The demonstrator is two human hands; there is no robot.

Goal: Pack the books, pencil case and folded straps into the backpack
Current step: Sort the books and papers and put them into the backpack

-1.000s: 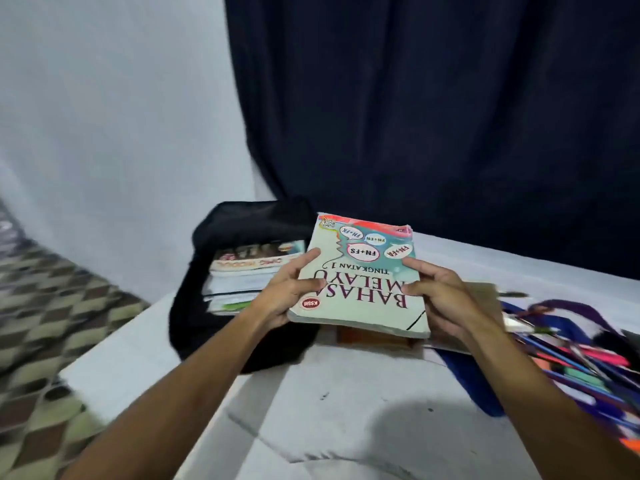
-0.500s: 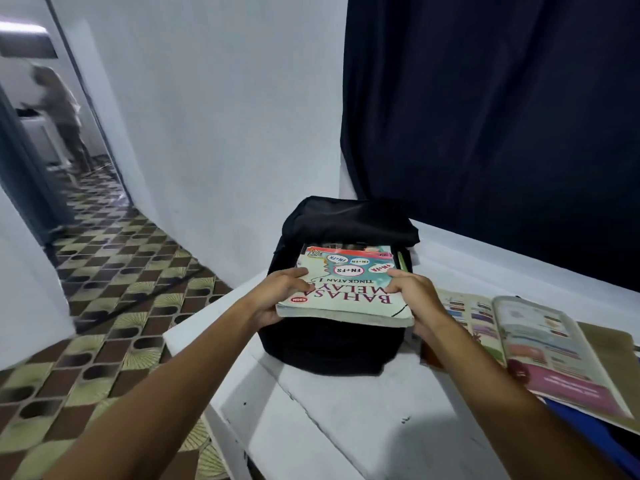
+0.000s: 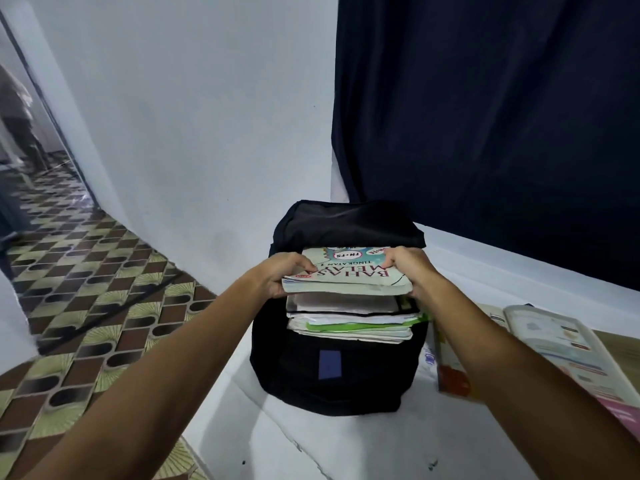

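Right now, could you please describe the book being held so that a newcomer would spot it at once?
Find the black backpack standing open on the white table. Over its mouth, the left hand and right hand grip a pale green textbook above the stack of books already inside. Unlike those, only it shows a cover, reading "BAHASA MELAYU".

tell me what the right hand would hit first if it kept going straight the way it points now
Probably the raised black fabric flap of the open black backpack. The right hand grips the pale green Bahasa Melayu textbook at its right edge, pointing away from the person toward the flap; depth is hard to judge.
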